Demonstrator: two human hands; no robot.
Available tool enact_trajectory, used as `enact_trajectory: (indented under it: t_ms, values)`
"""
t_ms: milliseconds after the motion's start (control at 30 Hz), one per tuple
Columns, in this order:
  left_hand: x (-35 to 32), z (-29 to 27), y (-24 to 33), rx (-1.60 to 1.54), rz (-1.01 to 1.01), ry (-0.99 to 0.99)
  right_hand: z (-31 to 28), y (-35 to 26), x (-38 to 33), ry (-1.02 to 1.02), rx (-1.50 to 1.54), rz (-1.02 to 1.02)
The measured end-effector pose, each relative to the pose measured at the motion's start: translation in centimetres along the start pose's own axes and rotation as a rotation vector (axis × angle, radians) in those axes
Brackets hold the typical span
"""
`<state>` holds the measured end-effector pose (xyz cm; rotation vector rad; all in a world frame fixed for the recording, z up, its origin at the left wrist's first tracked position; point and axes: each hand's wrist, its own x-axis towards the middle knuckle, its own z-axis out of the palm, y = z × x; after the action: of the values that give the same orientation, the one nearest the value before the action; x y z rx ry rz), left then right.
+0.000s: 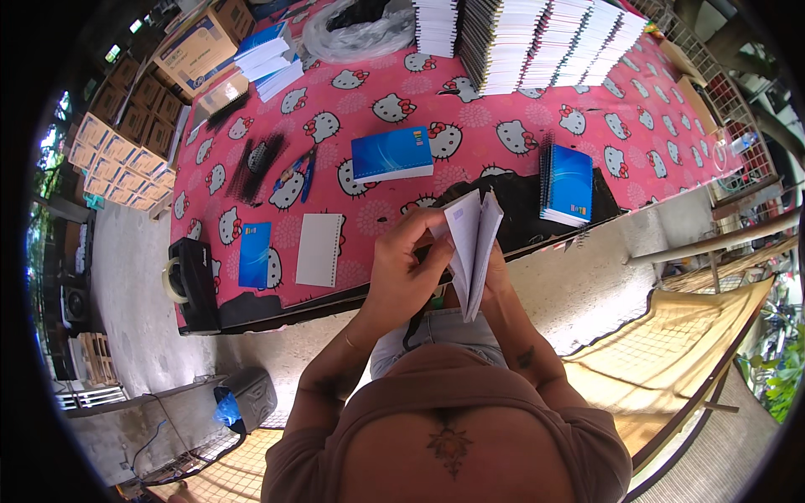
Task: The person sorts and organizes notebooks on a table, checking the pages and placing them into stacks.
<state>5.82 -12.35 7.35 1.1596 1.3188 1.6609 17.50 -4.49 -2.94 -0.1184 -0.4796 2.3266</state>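
Observation:
Upright at the table's front edge, I hold a small stack of white pages (465, 228), parted a little in the middle. My left hand (407, 264) is closed, thumb and bent fingers pinching the left side of the pages. Around their right side wraps my right hand (496, 275), its fingers partly hidden behind the paper. Right of the hands, a blue spiral notebook (568, 183) lies on a black patch of the table. Straight ahead is a blue-covered pad (392, 153). A blue cover (255, 255) and a white sheet with punched holes (319, 250) lie to the left.
A pink patterned cloth (369, 105) covers the table. Tall spiral notebook stacks (537, 50) and a plastic bag (359, 29) stand at the back. On the left are black binding coils (256, 168), blue-handled pliers (308, 176), a tape dispenser (191, 283) and cardboard boxes (201, 50).

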Motion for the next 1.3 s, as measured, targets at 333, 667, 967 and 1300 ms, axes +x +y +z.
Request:
enact_trajectory:
  t_ms: [333,667,967,1300]
  values:
    - [1.4,-0.4,-0.2,0.897,0.412,0.093,-0.4,0.2,0.9,-0.04,-0.009,-0.075]
    - [0.9,-0.6,-0.7,0.975,0.421,-0.062,-1.1,0.6,0.8,0.027,-0.035,-0.133]
    - [0.3,-1.2,0.0,0.21,-0.18,-0.129,-1.1,0.4,0.1,-0.032,-0.069,-0.109]
    - [-0.9,0.4,0.8,0.089,-0.137,-0.013,-0.4,0.2,-0.7,-0.056,0.006,-0.036]
